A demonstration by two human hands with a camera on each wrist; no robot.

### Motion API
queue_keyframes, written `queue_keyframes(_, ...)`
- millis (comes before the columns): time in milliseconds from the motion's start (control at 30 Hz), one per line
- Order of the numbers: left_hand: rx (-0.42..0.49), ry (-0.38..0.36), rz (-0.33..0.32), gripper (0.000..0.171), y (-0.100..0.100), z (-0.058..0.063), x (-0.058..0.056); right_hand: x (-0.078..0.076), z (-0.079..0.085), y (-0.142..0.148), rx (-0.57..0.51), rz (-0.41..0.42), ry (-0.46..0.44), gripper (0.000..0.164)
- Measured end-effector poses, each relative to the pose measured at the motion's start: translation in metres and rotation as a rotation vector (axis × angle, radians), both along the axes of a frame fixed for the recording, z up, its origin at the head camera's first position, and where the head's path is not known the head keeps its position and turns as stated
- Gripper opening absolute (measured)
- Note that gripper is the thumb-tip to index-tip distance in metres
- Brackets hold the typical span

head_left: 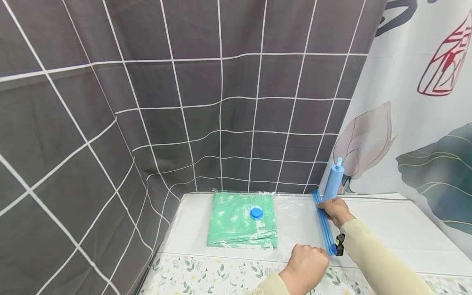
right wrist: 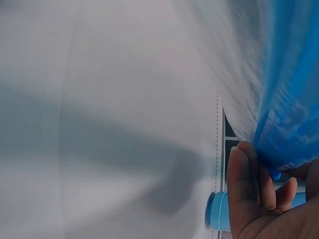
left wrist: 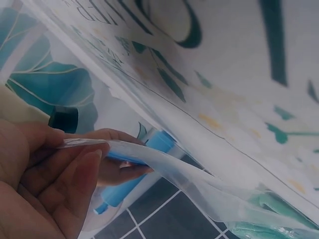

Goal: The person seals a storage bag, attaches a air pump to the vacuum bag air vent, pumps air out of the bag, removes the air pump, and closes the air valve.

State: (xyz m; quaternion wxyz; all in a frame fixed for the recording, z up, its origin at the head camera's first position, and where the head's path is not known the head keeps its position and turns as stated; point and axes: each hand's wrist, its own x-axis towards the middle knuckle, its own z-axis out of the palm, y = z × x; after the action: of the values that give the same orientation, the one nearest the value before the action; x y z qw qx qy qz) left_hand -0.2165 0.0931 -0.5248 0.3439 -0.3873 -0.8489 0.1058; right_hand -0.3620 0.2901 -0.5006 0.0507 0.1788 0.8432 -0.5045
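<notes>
A clear vacuum storage bag (head_left: 295, 217) lies flat on the table. Folded green fabric (head_left: 236, 219) fills its left part, with a round blue valve (head_left: 256, 212) on top. My right hand (head_left: 336, 209) pinches the blue zip strip (head_left: 325, 231) at the bag's right end, near the far corner. In the right wrist view the blue strip (right wrist: 281, 89) bunches between thumb and fingers. My left hand (head_left: 306, 262) is at the near edge. Seen from the left wrist, its thumb and fingers pinch the clear film (left wrist: 189, 174). A blue hand pump (head_left: 334, 180) stands behind my right hand.
The white table (head_left: 387, 233) has a leaf-patterned front strip (head_left: 206, 272). A dark grid curtain (head_left: 236, 123) hangs behind and along the left side; a white printed curtain (head_left: 398, 73) hangs at the right. A black device (head_left: 340, 244) sits by my right wrist.
</notes>
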Motion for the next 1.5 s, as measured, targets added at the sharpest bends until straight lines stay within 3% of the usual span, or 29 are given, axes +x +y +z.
queue_keyframes(367,0.003,0.039,0.020,0.010,0.000,0.000,0.001,-0.001,0.003,0.000,0.001,-0.001,-0.009,0.027)
queue_keyframes(700,0.021,0.084,0.016,0.014,-0.001,-0.001,0.004,-0.005,0.003,0.000,0.008,-0.023,0.007,0.020)
queue_keyframes(833,0.028,0.094,0.021,0.015,-0.002,0.000,0.004,-0.007,0.002,0.000,0.011,-0.022,0.001,0.020)
queue_keyframes(1067,-0.022,0.014,0.018,0.003,-0.001,0.000,0.006,-0.010,0.004,0.001,0.007,-0.026,0.000,0.020)
queue_keyframes(1500,0.004,0.076,-0.004,0.004,-0.006,-0.002,0.005,-0.017,0.007,0.002,0.045,-0.024,-0.007,0.024)
